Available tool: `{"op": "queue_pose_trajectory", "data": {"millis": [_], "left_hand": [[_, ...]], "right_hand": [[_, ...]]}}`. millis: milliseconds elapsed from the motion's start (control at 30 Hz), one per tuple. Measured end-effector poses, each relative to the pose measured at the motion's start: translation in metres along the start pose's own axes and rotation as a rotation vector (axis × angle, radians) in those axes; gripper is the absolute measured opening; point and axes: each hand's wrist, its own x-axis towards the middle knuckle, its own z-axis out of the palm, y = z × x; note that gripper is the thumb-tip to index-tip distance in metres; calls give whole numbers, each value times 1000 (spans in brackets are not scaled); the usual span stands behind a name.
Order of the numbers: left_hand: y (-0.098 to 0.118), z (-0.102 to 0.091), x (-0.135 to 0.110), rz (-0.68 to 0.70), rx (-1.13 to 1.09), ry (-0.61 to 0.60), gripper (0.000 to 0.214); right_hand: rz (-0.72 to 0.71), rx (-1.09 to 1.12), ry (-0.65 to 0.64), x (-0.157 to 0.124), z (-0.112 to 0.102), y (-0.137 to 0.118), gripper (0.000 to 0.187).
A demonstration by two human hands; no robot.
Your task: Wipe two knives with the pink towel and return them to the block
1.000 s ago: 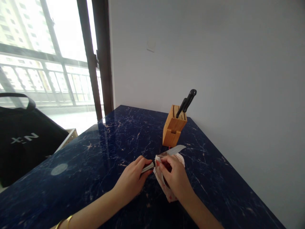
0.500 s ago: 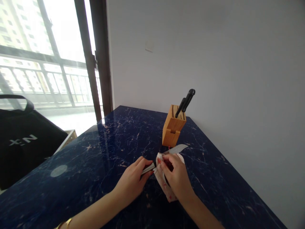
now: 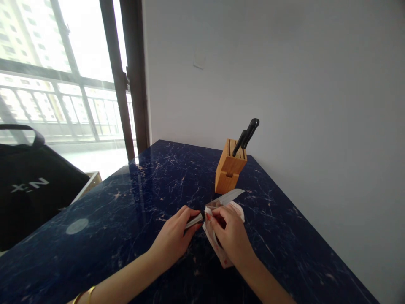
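Observation:
My left hand (image 3: 172,238) is closed round the handle of a kitchen knife (image 3: 233,194), a pale grip with a black section near the blade. The blade points away to the right, its tip in front of the knife block. Pinched in my right hand (image 3: 233,236) is a white cloth (image 3: 210,233) with reddish marks. The cloth lies against the blade close to the handle and hangs down toward me. Another part of it shows beyond my knuckles. My right fingers and the cloth hide part of the blade.
A wooden knife block (image 3: 225,173) with black-handled knives (image 3: 252,128) stands near the wall on the dark blue marbled table (image 3: 152,190). A round pale spot (image 3: 77,226) marks the tabletop's left side. A black bag (image 3: 31,190) sits beyond the left edge, near the window.
The knife has shifted slightly to the left, along with both hands. More of the cloth now shows beyond my right hand, beside the blade.

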Motion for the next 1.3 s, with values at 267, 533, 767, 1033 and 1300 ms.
{"op": "queue_pose_trajectory", "data": {"millis": [267, 533, 767, 1033, 1300], "left_hand": [[0, -1, 1, 15, 18, -19, 15], [2, -1, 0, 27, 7, -15, 16], [0, -1, 0, 17, 2, 24, 15], [4, 0, 0, 16, 3, 7, 16], [1, 1, 0, -9, -55, 14, 13]], "right_hand": [[-5, -9, -5, -1, 0, -2, 11], [-27, -10, 18, -1, -1, -3, 11], [-43, -39, 34, 0, 1, -2, 16], [-43, -10, 69, -2, -3, -6, 13], [-87, -47, 13, -2, 1, -2, 12]]}}
